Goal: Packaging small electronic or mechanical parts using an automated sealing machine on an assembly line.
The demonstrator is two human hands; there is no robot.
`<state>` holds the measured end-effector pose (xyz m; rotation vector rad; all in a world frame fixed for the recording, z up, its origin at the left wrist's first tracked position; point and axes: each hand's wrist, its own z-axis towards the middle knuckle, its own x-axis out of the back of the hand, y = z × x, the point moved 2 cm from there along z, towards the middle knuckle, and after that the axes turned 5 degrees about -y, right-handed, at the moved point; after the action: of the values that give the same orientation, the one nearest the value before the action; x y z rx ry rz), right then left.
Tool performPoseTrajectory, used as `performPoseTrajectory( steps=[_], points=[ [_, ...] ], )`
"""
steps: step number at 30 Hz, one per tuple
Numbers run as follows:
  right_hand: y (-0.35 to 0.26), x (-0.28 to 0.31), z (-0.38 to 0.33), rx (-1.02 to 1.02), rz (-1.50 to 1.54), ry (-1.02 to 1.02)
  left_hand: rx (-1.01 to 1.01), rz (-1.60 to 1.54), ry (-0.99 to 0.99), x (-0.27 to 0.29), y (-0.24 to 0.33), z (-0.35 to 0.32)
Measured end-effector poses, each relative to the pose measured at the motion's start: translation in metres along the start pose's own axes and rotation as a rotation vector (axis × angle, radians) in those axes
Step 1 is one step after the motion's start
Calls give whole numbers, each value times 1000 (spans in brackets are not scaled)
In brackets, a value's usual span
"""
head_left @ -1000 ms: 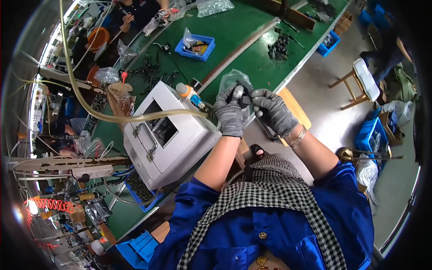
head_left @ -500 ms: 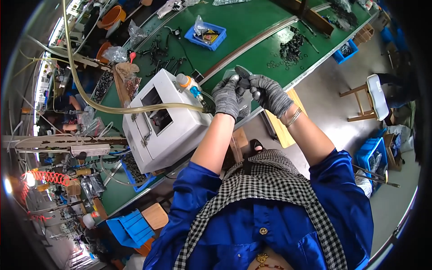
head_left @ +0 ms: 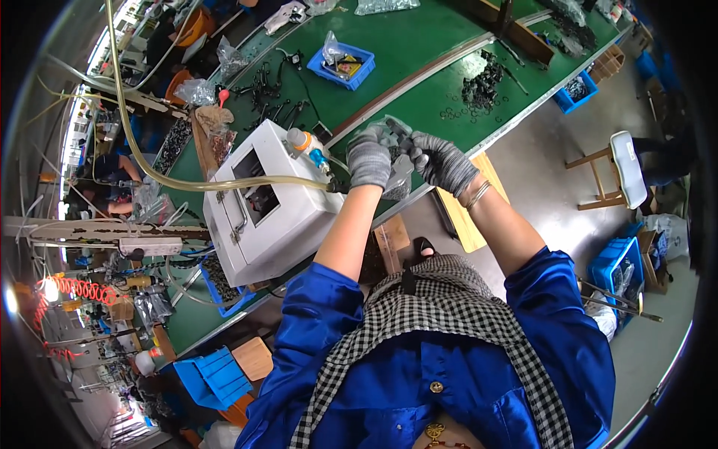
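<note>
Both my hands wear grey knitted gloves and meet over the edge of the green table, just right of the white box-shaped machine (head_left: 273,206). My left hand (head_left: 370,159) is closed, its fingertips partly hidden at a clear plastic bag (head_left: 402,179) with dark contents. Opposite it, my right hand (head_left: 446,162) has its fingers curled in beside the bag. A small dark part (head_left: 404,133) shows between the two hands. What exactly each hand grips is too small and covered to make out.
A yellowish hose (head_left: 254,180) runs over the machine to an orange-capped valve (head_left: 301,139). On the green table (head_left: 419,90) lie a blue tray (head_left: 342,66) and a pile of black rings (head_left: 485,82). Right of me stand a stool (head_left: 627,170) and a blue bin (head_left: 615,262).
My left hand has turned and moved slightly left and down, hiding its fingertips. The dark round piece held up between the hands has dropped lower, toward the bag. My right hand shifted slightly.
</note>
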<state>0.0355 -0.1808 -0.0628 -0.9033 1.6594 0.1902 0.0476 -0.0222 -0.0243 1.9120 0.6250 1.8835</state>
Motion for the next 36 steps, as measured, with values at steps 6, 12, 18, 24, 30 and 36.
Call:
performPoseTrajectory(
  steps=[6, 12, 18, 24, 30, 36],
  points=[
    [20, -21, -7, 17, -224, 2, -152, 35, 150, -17, -40, -11],
    [8, -24, -20, -9, 1, 18, -75, 208, 70, -2, -9, -23],
    [-5, -23, -11, 45, -32, -14, 35, 617, -138, -15, -23, -4],
    [-11, -20, -25, 60, -41, -48, 3, 668, -264, 3, 9, -13],
    [2, -43, -72, 87, -80, -165, -193, -287, -2, 12, 3, -74],
    [46, -80, -112, 132, -890, -289, -79, -927, -152, 67, 0, -151]
  ],
)
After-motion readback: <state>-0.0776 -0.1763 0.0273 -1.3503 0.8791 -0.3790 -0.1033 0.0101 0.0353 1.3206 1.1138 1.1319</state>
